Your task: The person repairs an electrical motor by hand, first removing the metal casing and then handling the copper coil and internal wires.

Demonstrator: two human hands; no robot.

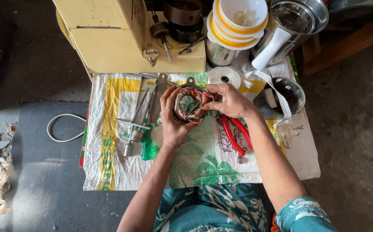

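over the middle of the woven sack mat, you've got the wound motor coil cupped in your left hand, fingers curled up around its left and lower side so it's gripped firmly. your right hand comes in from the other side with the fingertips pinched together at the coil's upper right edge, on what looks like a thin wire or a bit of tie, though it's too fine to say which.

my read: you're at the dressing or lacing stage of the winding, working the wires around the ring rather than cutting anything. whatever comes next wants a steady left hand so the core doesn't rotate, and a gentle pull with the right, because that copper looks easy to nick or kink.

red-handled pliers lie on the mat just under your right wrist, untouched. the roll of white tape sits just above the coil, with a loose strip trailing off to the right. a bunch of metal hand tools and a green-handled screwdriver lie to the left.

hard to make out: the far side of the coil is behind your fingers, so i can't tell how much of the winding is tied. the cream machine housing is cut off at the top.
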